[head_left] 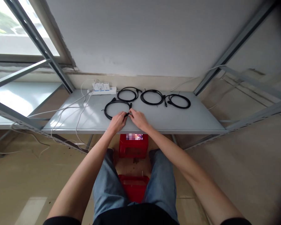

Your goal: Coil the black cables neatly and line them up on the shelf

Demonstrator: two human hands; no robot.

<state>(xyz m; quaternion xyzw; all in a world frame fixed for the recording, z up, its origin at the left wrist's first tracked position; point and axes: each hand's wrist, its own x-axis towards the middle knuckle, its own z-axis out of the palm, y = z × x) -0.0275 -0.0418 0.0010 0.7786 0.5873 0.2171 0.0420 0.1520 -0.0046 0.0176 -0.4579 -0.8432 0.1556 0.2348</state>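
Observation:
A coiled black cable (105, 110) lies near the front edge of the grey shelf, with a plug at its far side. My left hand (119, 121) is closed on the near right part of this coil. Close beside it, the fingers of my right hand (138, 118) pinch the same cable at the coil's right side. The fingertips of both hands nearly meet there, and what exactly lies between them is too small to make out. Behind and to the right rest more black coils: one at the back (127, 88), a middle one (152, 103) and a right one (189, 103).
A white power strip (109, 91) with plugged-in adapters stands at the shelf's back left. White cords (78, 120) trail over the shelf's left side and front edge. Metal uprights (210, 73) frame both ends of the shelf (178, 122). Below is a red stool (133, 150).

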